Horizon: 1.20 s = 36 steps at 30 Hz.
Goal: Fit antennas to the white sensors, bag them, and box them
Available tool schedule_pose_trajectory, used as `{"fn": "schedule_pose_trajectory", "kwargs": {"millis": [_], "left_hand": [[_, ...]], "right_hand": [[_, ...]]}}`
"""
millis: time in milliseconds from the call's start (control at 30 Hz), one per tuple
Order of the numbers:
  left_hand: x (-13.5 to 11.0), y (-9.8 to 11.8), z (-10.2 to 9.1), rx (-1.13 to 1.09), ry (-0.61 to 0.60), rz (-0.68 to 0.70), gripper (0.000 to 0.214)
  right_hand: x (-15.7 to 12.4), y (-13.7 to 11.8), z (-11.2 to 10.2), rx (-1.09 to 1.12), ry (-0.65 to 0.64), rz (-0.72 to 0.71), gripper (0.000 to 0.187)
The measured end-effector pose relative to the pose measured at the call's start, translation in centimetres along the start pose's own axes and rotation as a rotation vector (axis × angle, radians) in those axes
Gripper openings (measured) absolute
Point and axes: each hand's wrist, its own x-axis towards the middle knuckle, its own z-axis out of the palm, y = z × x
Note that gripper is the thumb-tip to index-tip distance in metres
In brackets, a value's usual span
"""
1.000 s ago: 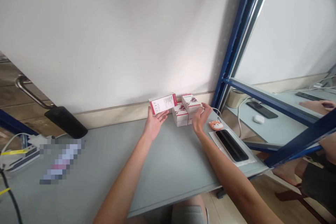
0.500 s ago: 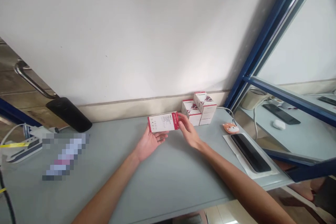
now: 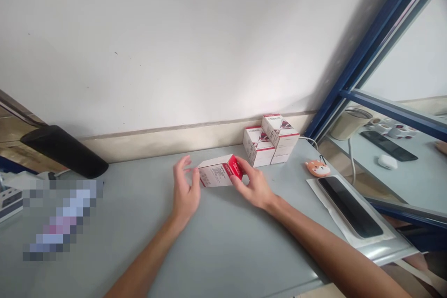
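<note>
A black cylinder (image 3: 64, 152) lies at the far left of the grey surface (image 3: 223, 242), by the wall. My left hand (image 3: 185, 193) is spread, palm turned right, with the thumb just at the white end of the red and white box (image 3: 216, 174); I cannot tell if it touches. The box lies lengthwise low over the surface, between my hands. My right hand (image 3: 254, 187) is closed on its red end, fingers curled over the top. Behind that hand, a stack of similar boxes (image 3: 272, 142) stands against the wall. Further right are a small orange fox-shaped case (image 3: 317, 167) and a dark phone (image 3: 349, 207) on a white pad.
</note>
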Motion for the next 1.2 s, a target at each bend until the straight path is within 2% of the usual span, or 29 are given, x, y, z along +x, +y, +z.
{"fn": "schedule_pose_trajectory", "kwargs": {"millis": [133,200,267,400,500,700,867,933,1100,1200], "left_hand": [[-0.6,1.4,-0.3,0.283,-0.107,0.590,0.058],[-0.7,2.0,-0.3,0.353,-0.185,0.775,0.066],[-0.8,2.4,-0.4,0.386,-0.236,0.867,0.071],[-0.6,2.2,-0.6,0.401,-0.328,0.859,0.078],[-0.5,1.7,-0.5,0.428,-0.383,0.833,0.071],[-0.5,1.0,-0.1,0.376,-0.375,0.804,0.058],[-0.4,1.1,-0.3,0.426,-0.382,0.770,0.031],[-0.4,1.1,-0.4,0.440,-0.379,0.786,0.027],[-0.4,1.2,-0.8,0.430,-0.357,0.814,0.035],[-0.6,1.4,-0.8,0.437,-0.319,0.854,0.053]], "right_hand": [[-0.4,-0.5,0.1,-0.141,-0.013,-0.112,0.056],[-0.5,-0.7,0.2,-0.178,-0.025,-0.180,0.056],[-0.6,-0.8,0.3,-0.205,-0.031,-0.230,0.055],[-0.6,-1.0,0.3,-0.230,-0.027,-0.249,0.055],[-0.6,-1.2,0.2,-0.233,-0.037,-0.261,0.053],[-0.6,-1.6,0.1,-0.227,-0.056,-0.267,0.050],[-0.5,-1.5,-0.3,-0.196,-0.073,-0.259,0.044],[-0.5,-1.2,-0.5,-0.125,-0.061,-0.242,0.041],[-0.4,-0.7,-0.7,0.095,-0.002,-0.082,0.048],[-0.3,-0.6,-0.3,0.235,0.073,0.035,0.056]]}}
